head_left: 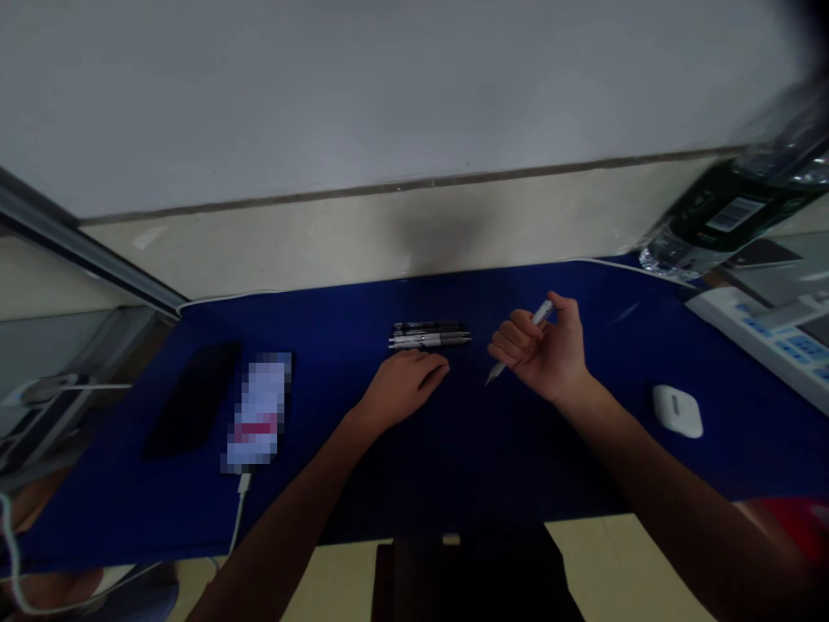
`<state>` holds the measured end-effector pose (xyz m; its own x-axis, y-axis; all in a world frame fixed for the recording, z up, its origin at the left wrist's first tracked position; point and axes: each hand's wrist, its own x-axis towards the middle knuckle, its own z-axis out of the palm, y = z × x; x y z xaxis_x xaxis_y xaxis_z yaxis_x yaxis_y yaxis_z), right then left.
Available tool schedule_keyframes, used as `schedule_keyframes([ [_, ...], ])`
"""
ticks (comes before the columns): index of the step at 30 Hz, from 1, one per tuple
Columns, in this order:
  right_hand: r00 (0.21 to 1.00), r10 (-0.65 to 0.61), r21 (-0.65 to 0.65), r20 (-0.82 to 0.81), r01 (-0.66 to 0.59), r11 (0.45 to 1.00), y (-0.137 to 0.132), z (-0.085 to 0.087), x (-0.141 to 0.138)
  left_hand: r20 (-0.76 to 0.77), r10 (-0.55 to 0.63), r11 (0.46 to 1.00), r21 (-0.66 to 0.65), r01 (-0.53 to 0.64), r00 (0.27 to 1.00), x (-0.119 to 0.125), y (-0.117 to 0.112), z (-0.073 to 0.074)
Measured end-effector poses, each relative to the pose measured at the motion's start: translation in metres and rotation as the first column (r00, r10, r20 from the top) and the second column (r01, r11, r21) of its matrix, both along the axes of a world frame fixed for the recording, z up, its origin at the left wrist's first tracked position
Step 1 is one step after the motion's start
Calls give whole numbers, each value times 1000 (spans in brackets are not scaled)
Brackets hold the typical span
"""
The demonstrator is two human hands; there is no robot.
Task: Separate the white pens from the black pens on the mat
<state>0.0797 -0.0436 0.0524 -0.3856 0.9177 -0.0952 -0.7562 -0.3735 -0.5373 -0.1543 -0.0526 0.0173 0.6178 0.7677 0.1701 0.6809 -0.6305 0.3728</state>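
My right hand (542,354) is closed around a white pen (518,344), tip pointing down and left, held just above the blue mat (466,432). My left hand (405,384) rests palm down on the mat with its fingers stretched toward a small row of pens (429,334) lying side by side just beyond the fingertips. It holds nothing.
On the mat's left lie a black phone (193,397) and a lit phone (257,410) with a white cable. A white earbud case (677,410) sits at the right. A plastic bottle (731,212) and a white keyed device (770,333) stand at the far right.
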Motion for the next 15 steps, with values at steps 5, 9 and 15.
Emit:
schedule_keyframes([
  [5, 1000, -17, 3, -1, 17, 1000, -1, 2, -1, -2, -1, 1000, -12, 1, 1000, 0, 0, 2],
  [9, 1000, -13, -5, 2, 13, 1000, 0, 2, -1, -12, 2, 1000, -10, -2, 1000, 0, 0, 2],
  [15, 1000, -1, 7, -10, 1, 1000, -1, 1, -1, -7, 0, 1000, -11, 0, 1000, 0, 0, 1],
])
